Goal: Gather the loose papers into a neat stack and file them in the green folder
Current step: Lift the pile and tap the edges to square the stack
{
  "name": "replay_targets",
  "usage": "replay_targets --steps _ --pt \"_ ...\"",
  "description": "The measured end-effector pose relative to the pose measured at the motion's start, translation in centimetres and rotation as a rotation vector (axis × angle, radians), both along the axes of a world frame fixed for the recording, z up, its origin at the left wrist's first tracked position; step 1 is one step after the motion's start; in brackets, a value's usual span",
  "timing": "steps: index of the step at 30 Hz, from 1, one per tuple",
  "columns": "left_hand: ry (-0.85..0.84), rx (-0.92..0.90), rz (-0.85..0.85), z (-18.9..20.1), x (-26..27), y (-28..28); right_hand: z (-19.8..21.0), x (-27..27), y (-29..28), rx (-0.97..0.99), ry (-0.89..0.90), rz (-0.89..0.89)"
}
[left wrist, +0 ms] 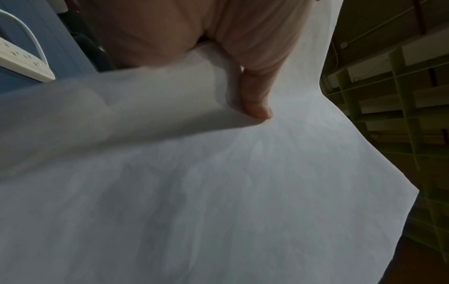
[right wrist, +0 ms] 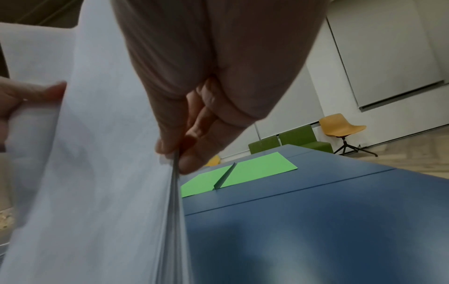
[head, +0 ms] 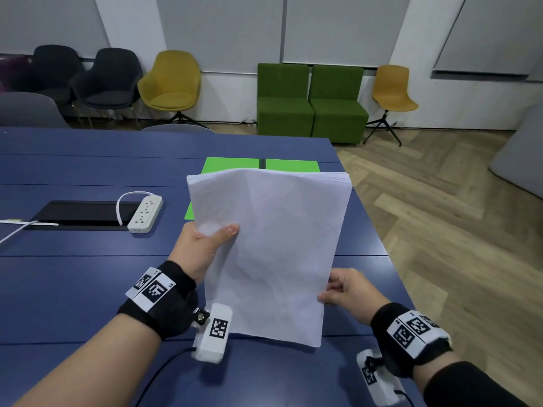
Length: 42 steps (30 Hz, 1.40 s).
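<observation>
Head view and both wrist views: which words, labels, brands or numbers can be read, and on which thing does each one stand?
No text can be read in any view.
Wrist tags: black-and-white square codes; the tiny marks beside them are too small to read.
Stack of papers: looks blank.
Green folder: no label shows.
Power strip: no brand legible.

Folder (head: pixel 291 165) on table (head: pixel 88 289) behind papers (head: pixel 270 254); power strip (head: pixel 145 212) left.

White walls, herringbone wood floor (head: pixel 440 215), green sofas (head: pixel 311 104), blue table (head: pixel 88 274)
</observation>
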<state>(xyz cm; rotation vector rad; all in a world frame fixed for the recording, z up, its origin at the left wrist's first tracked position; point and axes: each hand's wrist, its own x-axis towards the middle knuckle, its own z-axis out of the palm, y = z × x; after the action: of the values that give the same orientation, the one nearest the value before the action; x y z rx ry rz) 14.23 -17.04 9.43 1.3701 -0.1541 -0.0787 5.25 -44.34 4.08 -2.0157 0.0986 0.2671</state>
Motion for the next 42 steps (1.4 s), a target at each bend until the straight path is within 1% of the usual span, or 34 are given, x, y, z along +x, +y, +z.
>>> replay_targets --steps 5,10,12,15,17,19,21,24,26,28,30,33,36,39,42 --pt "0.011 0.024 0.015 -0.2 -0.2 -0.2 -0.5 0.0 0.1 -0.081 -0.041 0.003" --pt "-0.073 0.053 0.021 0.3 -1.0 -0.8 -0.6 0.9 -0.1 -0.155 -0.096 -0.094" --pt "-0.095 0.049 0.012 0.4 -1.4 -1.3 0.5 1.2 0.2 -0.065 -0.128 -0.124" --pt "-0.105 0.047 -0.002 0.5 -1.7 -1.7 3.5 1.4 0.7 0.185 -0.224 -0.137" --pt "-0.109 0.034 -0.017 0.6 -1.6 -1.7 5.8 1.6 0.8 0.314 -0.312 -0.134" --pt "-0.121 0.028 -0.048 0.7 -1.4 -1.6 7.6 1.8 0.8 0.397 -0.386 -0.114" --pt "-0.124 0.056 -0.119 0.6 -1.0 -1.2 8.1 1.9 0.7 0.468 -0.392 -0.105" --pt "-0.065 0.107 -0.197 -0.5 -0.7 -0.8 6.7 2.0 0.9 0.51 -0.337 -0.165" --pt "-0.031 0.109 -0.195 -1.1 -0.8 -1.1 5.8 2.1 1.3 0.501 -0.32 -0.208" --pt "-0.036 0.09 -0.17 -0.9 -0.9 -1.6 5.9 2.1 1.7 0.465 -0.323 -0.225" --pt "-0.07 0.066 -0.163 0.0 -0.9 -1.8 6.8 2.1 1.6 0.472 -0.347 -0.218" --pt "-0.155 0.027 -0.231 1.6 -0.5 -1.1 8.2 1.8 0.4 0.548 -0.388 -0.157" --pt "-0.147 0.015 -0.279 2.1 -0.6 -0.9 7.8 1.4 -0.2 0.57 -0.373 -0.135" --pt "-0.138 0.041 -0.236 1.9 -0.9 -1.6 7.0 1.4 0.4 0.536 -0.375 -0.156" --pt "-0.145 0.03 -0.206 2.1 -0.9 -1.7 7.6 1.3 0.6 0.522 -0.376 -0.124"
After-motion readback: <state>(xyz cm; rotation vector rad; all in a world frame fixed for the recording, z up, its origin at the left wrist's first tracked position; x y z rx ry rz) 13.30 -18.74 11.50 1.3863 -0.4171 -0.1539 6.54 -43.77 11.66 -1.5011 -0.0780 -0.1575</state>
